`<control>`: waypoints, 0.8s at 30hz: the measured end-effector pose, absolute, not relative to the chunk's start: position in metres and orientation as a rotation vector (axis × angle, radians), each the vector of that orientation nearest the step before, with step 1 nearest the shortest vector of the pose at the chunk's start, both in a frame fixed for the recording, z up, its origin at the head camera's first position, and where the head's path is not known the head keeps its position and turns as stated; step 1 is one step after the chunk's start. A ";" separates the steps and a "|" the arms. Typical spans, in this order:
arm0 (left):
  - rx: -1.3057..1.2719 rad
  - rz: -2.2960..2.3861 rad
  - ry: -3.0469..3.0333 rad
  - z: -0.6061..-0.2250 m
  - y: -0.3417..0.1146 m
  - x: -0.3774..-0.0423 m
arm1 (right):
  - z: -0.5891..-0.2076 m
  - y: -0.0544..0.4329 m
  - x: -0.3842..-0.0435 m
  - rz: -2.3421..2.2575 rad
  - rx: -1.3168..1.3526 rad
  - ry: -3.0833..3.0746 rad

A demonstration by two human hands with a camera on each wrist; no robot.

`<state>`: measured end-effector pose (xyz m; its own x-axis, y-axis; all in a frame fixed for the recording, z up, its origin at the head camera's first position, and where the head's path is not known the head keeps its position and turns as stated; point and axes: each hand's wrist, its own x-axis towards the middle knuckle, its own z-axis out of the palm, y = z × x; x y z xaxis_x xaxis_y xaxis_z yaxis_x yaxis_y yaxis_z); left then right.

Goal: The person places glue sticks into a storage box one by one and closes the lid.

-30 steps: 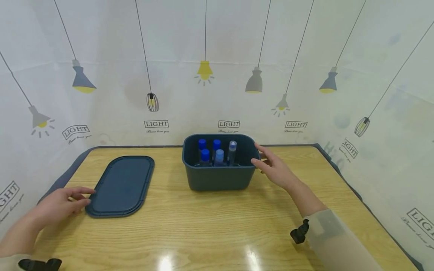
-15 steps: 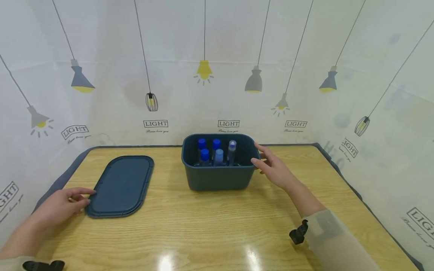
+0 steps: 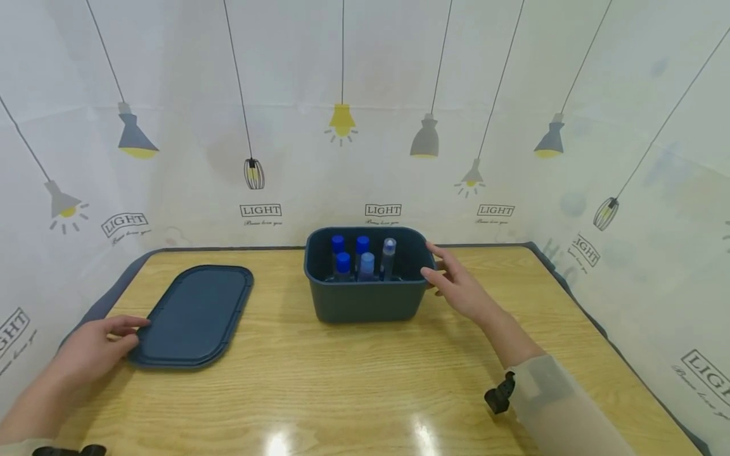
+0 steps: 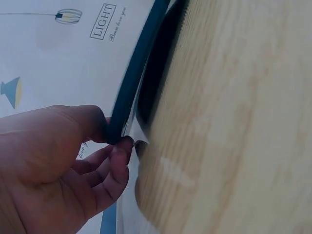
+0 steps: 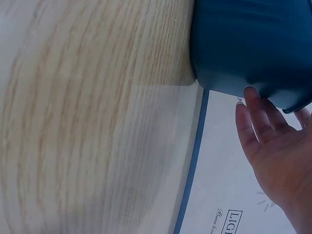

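Note:
A dark blue lid (image 3: pixel 191 316) lies at the left of the table, a rounded rectangle with a raised rim. My left hand (image 3: pixel 94 348) pinches its near-left edge between thumb and fingers; in the left wrist view that edge is raised off the wood. A matching dark blue storage bin (image 3: pixel 367 304) stands near the back edge. Inside it are several upright clear bottles with blue caps (image 3: pixel 343 262), and one with a clear top (image 3: pixel 389 248). My right hand (image 3: pixel 462 288) holds the bin's right end, thumb and index finger at the rim, other fingers against the outer wall (image 5: pixel 243 48).
The wooden table (image 3: pixel 319 386) has a dark edge strip along the back and sides. A white backdrop (image 3: pixel 296 139) printed with hanging lamps rises close behind the bin and around both sides. Bare wood lies between lid and bin.
My left hand and the lid have shifted slightly left, away from the bin. The right hand and the bin have stayed in place.

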<state>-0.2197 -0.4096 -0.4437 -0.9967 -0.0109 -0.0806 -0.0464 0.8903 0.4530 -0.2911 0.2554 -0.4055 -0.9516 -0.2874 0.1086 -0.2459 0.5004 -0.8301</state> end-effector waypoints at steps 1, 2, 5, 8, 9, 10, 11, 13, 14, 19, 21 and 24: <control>-0.049 0.724 2.984 -0.443 -0.409 -0.218 | -0.405 0.255 -0.291 -1.473 -0.480 2.682; -0.048 0.740 2.981 -0.443 -0.408 -0.217 | -0.405 0.254 -0.291 -1.473 -0.487 2.678; -0.056 0.798 2.969 -0.441 -0.406 -0.213 | -0.404 0.254 -0.290 -1.470 -0.500 2.671; -0.073 0.839 2.964 -0.439 -0.404 -0.212 | -0.404 0.254 -0.290 -1.469 -0.499 2.671; -0.076 0.845 2.964 -0.439 -0.404 -0.212 | -0.404 0.254 -0.291 -1.469 -0.499 2.670; -0.077 0.850 2.969 -0.438 -0.403 -0.211 | -0.404 0.254 -0.291 -1.470 -0.500 2.670; -0.076 0.856 2.968 -0.438 -0.403 -0.211 | -0.405 0.254 -0.291 -1.471 -0.501 2.671; -0.075 0.866 2.966 -0.436 -0.404 -0.211 | -0.406 0.254 -0.292 -1.475 -0.506 2.670; -0.073 0.871 2.963 -0.436 -0.404 -0.211 | -0.406 0.254 -0.293 -1.474 -0.508 2.671; -0.044 0.878 2.949 -0.434 -0.404 -0.211 | -0.409 0.254 -0.294 -1.475 -0.495 2.681; -0.030 0.891 2.940 -0.434 -0.404 -0.211 | -0.409 0.254 -0.294 -1.475 -0.491 2.685; -0.017 0.910 2.936 -0.433 -0.403 -0.211 | -0.409 0.254 -0.294 -1.474 -0.486 2.686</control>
